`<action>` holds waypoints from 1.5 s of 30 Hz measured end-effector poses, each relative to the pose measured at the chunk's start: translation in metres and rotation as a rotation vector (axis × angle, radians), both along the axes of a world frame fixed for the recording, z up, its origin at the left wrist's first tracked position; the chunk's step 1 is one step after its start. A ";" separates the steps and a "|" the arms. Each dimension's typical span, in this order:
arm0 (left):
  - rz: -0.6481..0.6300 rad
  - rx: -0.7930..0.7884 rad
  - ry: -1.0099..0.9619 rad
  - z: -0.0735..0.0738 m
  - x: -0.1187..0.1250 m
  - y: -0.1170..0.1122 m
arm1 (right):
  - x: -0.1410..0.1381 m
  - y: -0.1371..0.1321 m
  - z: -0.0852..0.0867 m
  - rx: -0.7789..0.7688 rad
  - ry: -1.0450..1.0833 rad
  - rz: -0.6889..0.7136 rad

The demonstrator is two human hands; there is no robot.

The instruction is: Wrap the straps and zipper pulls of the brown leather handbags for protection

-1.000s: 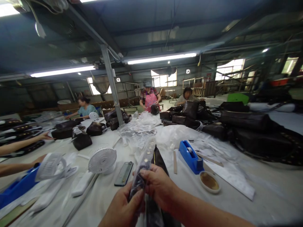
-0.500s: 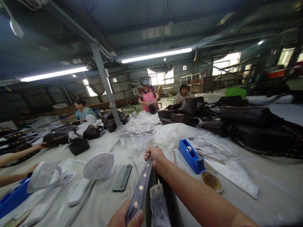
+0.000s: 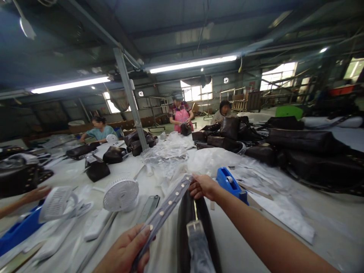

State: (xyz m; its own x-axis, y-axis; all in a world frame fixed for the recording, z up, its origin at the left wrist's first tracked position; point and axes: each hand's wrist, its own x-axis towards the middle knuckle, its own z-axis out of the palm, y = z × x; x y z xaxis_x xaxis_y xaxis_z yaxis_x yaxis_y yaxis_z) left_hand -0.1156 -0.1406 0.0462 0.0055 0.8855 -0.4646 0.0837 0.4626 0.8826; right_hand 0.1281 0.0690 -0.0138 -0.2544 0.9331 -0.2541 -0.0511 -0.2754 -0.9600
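A dark strap with pale round studs, wrapped in clear film, slants between my two hands. My left hand grips its near part, thumb on top by a stud. At the strap's far end, my right hand is closed on it, fingers curled just above a dark leather bag. The bag stands below with a gold-coloured zip showing along its top. A buckle on a film-wrapped strap piece lies over the bag's near end. Part of the phone is covered by the strap.
A blue tape dispenser stands right of my right hand. Left are a white fan and a co-worker's hand. Clear plastic and dark bags lie further back. Other people work across the table.
My left hand has moved left and up, and my right hand slightly right. The strap now slants away from the bag, across the phone. At left, the co-worker's arms have shifted.
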 end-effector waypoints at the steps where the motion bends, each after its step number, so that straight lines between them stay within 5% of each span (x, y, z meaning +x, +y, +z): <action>1: -0.003 0.014 -0.038 0.003 0.000 0.003 | 0.006 0.003 -0.002 0.068 -0.080 -0.034; 9: 0.039 0.196 -0.243 0.062 0.011 0.025 | 0.000 0.027 -0.007 0.645 -0.449 -0.155; 14: -0.019 0.316 -0.258 0.105 0.023 0.048 | -0.011 0.030 -0.001 0.828 -0.599 -0.107; 19: -0.072 0.380 -0.276 0.128 0.036 0.081 | -0.007 0.035 0.003 0.924 -0.794 -0.039; 31: -0.078 0.387 -0.300 0.160 0.056 0.126 | -0.010 0.054 -0.015 0.936 -1.046 -0.025; 45: 0.023 0.441 -0.323 0.152 0.046 0.166 | -0.009 0.048 -0.027 1.070 -0.981 -0.166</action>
State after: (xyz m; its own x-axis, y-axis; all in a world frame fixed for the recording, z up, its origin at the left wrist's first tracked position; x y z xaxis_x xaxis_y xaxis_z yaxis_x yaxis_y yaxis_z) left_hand -0.0698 0.0249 0.1982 0.0648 0.9975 -0.0274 -0.2293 0.0416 0.9725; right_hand 0.1193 0.1172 -0.0410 -0.2640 0.7846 0.5610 0.7711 0.5211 -0.3659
